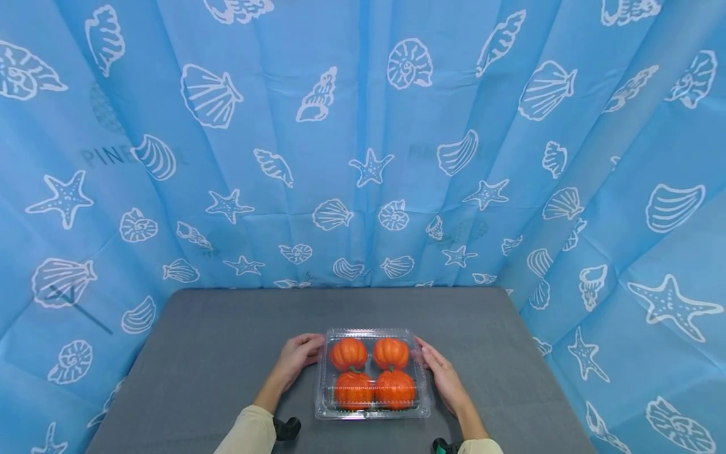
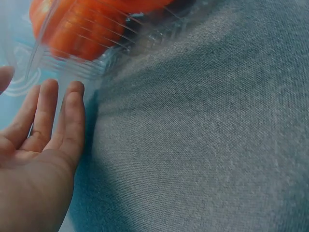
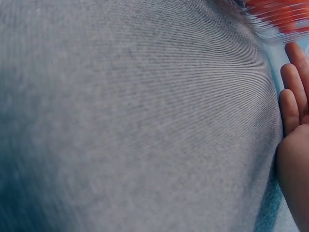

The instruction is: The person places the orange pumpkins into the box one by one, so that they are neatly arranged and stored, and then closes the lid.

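Note:
A clear plastic clamshell box [image 1: 372,413] lies near the front of the table, its lid seemingly down. Several small orange toy pumpkins [image 1: 348,354] show through it in two rows, some with green stems. My left hand [image 1: 297,357] is at the box's left side. In the left wrist view, the fingers [image 2: 73,113] are fairly straight and point at the box wall, with the thumb tip at the left edge. Along the right side lies my right hand [image 1: 442,375], fingers extended against or very near the wall. Its thumb is cut off in the right wrist view, where the fingers [image 3: 289,108] look straight.
Grey cloth covers the table [image 1: 227,340]. A blue curtain [image 1: 363,157] printed with white shells and starfish hangs behind it and along both sides. Black wrist straps [image 1: 287,429] show below light sleeves [image 1: 249,432].

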Available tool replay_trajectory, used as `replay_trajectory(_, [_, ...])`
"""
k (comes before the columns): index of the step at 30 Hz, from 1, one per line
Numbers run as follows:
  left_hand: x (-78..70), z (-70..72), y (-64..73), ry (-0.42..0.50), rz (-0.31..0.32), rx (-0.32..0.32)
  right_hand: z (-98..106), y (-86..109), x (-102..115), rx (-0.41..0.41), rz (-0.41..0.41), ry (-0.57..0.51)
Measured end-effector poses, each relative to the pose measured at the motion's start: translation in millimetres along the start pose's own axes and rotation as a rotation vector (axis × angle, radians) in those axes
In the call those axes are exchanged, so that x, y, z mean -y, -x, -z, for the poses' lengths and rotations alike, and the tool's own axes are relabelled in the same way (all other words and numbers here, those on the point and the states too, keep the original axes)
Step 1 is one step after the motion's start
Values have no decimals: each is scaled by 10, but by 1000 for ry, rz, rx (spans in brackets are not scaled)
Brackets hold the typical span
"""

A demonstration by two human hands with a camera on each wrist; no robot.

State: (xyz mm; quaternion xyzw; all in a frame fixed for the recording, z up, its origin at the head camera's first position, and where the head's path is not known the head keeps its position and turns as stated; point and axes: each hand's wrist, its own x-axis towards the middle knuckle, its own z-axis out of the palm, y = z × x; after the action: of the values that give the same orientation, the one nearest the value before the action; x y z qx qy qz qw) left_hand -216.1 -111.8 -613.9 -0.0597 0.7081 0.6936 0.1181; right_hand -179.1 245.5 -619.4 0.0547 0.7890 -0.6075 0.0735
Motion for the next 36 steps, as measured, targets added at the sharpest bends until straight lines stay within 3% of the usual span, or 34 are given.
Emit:
replay_trajectory(11, [13, 20, -20, -67, 0, -37, -22, -14, 77, 22, 5, -22])
replay_trajectory(22, [-40, 12, -56, -123, -46, -63, 7, -62, 138, -45, -16, 72])
replay_trajectory(30, [-96, 2, -42, -153, -44, -89, -2, -85, 259, -3, -73, -13])
replay_trajectory(36, [-175, -46, -5, -144, -22, -115, -66, -114, 270, -71, -73, -24])
